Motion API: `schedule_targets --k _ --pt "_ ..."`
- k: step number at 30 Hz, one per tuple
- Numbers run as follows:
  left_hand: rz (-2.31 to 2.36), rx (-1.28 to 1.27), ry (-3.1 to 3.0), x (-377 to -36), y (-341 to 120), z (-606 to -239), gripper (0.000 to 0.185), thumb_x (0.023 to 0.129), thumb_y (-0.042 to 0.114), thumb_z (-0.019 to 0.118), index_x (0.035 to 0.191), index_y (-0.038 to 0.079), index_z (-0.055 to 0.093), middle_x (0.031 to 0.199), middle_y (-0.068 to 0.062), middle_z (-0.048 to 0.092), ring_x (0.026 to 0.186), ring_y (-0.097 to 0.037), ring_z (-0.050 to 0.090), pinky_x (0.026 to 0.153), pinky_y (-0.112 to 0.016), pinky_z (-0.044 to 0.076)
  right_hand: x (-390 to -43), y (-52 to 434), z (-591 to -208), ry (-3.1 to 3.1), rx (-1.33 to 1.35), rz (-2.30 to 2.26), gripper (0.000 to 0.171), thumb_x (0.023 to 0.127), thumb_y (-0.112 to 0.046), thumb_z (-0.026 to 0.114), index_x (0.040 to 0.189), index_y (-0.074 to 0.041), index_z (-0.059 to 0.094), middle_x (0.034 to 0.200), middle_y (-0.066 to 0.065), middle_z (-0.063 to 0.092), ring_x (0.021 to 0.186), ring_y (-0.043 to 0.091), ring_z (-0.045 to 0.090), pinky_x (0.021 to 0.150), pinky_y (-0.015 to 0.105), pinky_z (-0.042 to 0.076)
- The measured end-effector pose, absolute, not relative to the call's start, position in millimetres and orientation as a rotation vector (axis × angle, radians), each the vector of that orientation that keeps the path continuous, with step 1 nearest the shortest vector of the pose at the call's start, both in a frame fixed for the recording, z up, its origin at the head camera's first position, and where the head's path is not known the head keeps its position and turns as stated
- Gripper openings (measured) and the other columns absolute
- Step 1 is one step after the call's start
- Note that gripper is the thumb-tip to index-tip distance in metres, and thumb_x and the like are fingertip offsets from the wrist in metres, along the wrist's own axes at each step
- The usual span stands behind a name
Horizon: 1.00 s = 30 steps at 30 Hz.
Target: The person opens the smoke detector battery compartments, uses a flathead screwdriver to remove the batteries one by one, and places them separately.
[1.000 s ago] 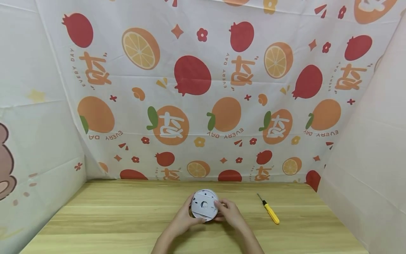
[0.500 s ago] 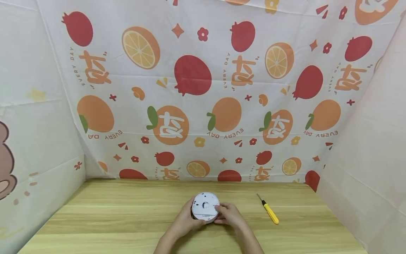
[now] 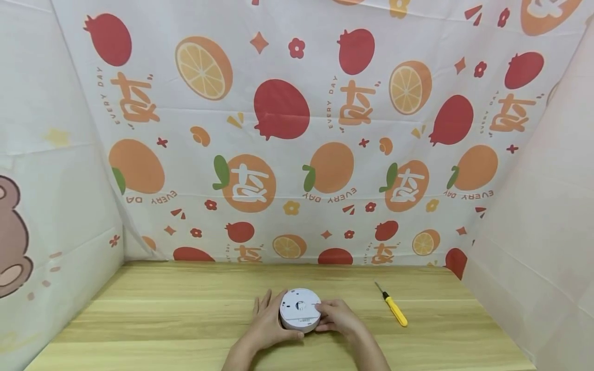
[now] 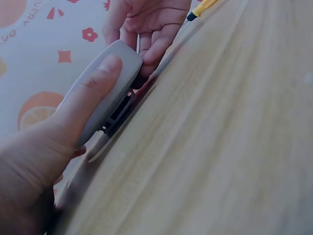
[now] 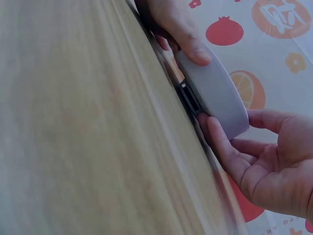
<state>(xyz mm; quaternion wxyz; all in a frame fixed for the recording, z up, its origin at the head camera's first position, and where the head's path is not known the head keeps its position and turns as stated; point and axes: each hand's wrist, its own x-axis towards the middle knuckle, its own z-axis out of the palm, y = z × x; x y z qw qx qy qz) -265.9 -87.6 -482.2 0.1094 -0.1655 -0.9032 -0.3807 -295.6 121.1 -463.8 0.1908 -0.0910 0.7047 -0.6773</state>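
A round white smoke detector [image 3: 301, 311], its flat face with a centre hole and small slots turned up, is held between both hands low over the wooden table. My left hand [image 3: 268, 325] grips its left side, the thumb along the near rim and some fingers spread outward. On the right edge my right hand [image 3: 341, 315] pinches it, one digit on the upper face and others at the side and underneath. In the right wrist view the smooth side wall of the detector [image 5: 220, 93] shows, with a dark slotted part at its underside close to the tabletop.
A screwdriver [image 3: 393, 307] with a yellow handle lies on the table to the right of the hands. Behind the wooden table [image 3: 185, 319] hangs a fruit-printed cloth [image 3: 283, 175], with pale cloth walls at both sides.
The detector has come lower and nearer the person, tilting so its near side wall shows. Some left fingers have spread away from it. The screwdriver has stayed put.
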Motion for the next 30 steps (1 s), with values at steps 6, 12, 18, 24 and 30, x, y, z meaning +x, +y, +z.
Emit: schedule_targets --k 6,12,18,24,30 --pt "-0.984 -0.468 -2.654 -265 -86 -488 0.104 0.052 0.065 0.075 0.132 0.006 0.046 0.129 -0.016 0.050 0.125 -0.055 0.019 0.101 -0.063 0.001 -295 121 -465 1.974 -0.271 -1.890 0.035 0.092 -0.010 0.051 0.111 0.020 0.051 0.078 0.010 0.057 0.064 0.014 0.056 0.066 0.032 0.055" --pt "-0.934 -0.471 -2.639 -265 -84 -488 0.105 0.053 0.064 0.075 0.131 0.000 0.045 0.128 -0.019 0.050 0.125 -0.055 0.020 0.101 -0.064 0.002 -294 121 -463 1.998 -0.276 -1.882 0.035 0.092 -0.009 0.050 0.111 0.020 0.051 0.077 0.009 0.057 0.063 0.014 0.057 0.065 0.031 0.055" --pt "-0.923 -0.467 -2.638 -265 -83 -491 0.105 0.054 0.065 0.075 0.130 0.000 0.045 0.127 -0.018 0.050 0.125 -0.054 0.021 0.101 -0.063 0.003 -291 122 -462 2.024 -0.293 -1.850 0.032 0.091 -0.008 0.049 0.107 0.019 0.052 0.077 0.010 0.058 0.064 0.015 0.058 0.065 0.031 0.055" --pt "-0.938 -0.460 -2.647 -265 -84 -490 0.105 0.054 0.065 0.075 0.131 -0.001 0.045 0.128 -0.019 0.049 0.126 -0.053 0.020 0.102 -0.063 0.002 -294 126 -447 2.201 -0.366 -1.639 0.033 0.092 -0.011 0.051 0.109 0.016 0.054 0.078 0.010 0.061 0.066 0.018 0.061 0.062 0.032 0.055" --pt "-0.950 -0.449 -2.675 -266 -84 -488 0.107 0.054 0.065 0.075 0.131 -0.002 0.043 0.129 -0.020 0.048 0.127 -0.052 0.017 0.102 -0.061 0.000 -299 129 -407 2.642 -0.603 -1.035 0.037 0.090 -0.020 0.057 0.112 0.009 0.058 0.091 0.011 0.062 0.079 0.027 0.060 0.069 0.040 0.052"
